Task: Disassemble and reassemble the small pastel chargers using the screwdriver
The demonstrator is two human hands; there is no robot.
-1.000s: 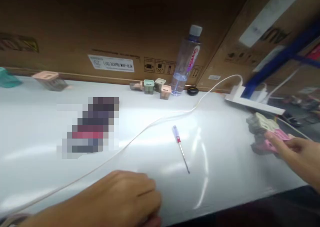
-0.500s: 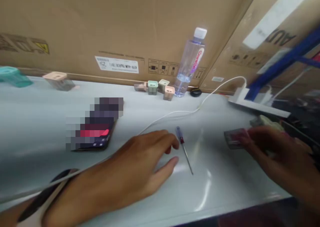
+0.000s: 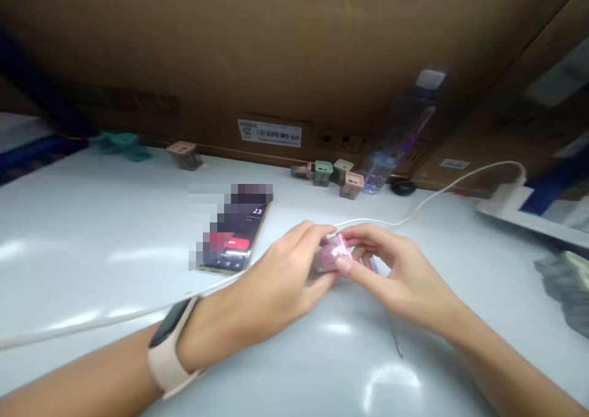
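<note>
My left hand [image 3: 271, 288] and my right hand [image 3: 396, 276] meet at the middle of the white table, with their fingertips closed on a small pink translucent plastic part [image 3: 332, 256]. Much of that part is hidden by my fingers. A thin white cable [image 3: 368, 224] runs just behind my fingers. Below my right hand lies the metal shaft of a small screwdriver [image 3: 396, 337], its handle hidden by the hand. A smartphone [image 3: 230, 239], partly blurred out, lies face up to the left of my left hand.
A pale wristband [image 3: 168, 359] circles my left wrist. Small plastic cube parts [image 3: 331, 175] and a water bottle [image 3: 380, 172] stand along the back edge against cardboard boxes [image 3: 276, 55]. A white power strip [image 3: 515, 208] and a grey stack [image 3: 565, 288] sit at the right.
My hands have come together, and the pink part, earlier in my right hand alone, now sits between both. My left hand has moved away from the screwdriver's handle side, and the view has swung left.
</note>
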